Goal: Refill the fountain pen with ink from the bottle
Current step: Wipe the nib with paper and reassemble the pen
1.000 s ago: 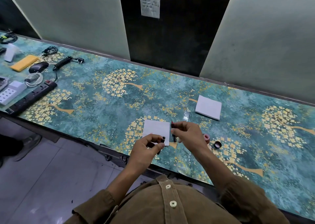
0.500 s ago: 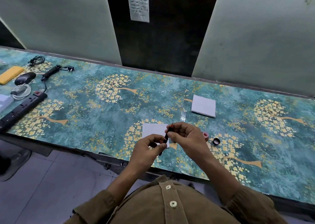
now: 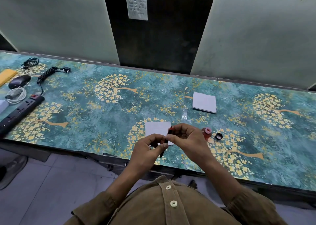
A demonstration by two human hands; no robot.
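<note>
teal table with gold tree print (image 3: pixel 102 122), lower centre | open red glass ink bottle (image 3: pixel 207 133) right of my hands | right grip (image 3: pixel 186 139) and left grip (image 3: pixel 147 149) pinched shut on slim black fountain pen (image 3: pixel 166 139) | light, slippery, nib fragile: hold the barrel

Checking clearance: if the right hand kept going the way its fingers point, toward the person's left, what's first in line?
Probably the left hand: the right hand points at it, both pinching the pen. Depth unclear.

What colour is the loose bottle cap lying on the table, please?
Black, with a pale inside: the bottle cap shows best in the head view, right of the ink bottle.
</note>
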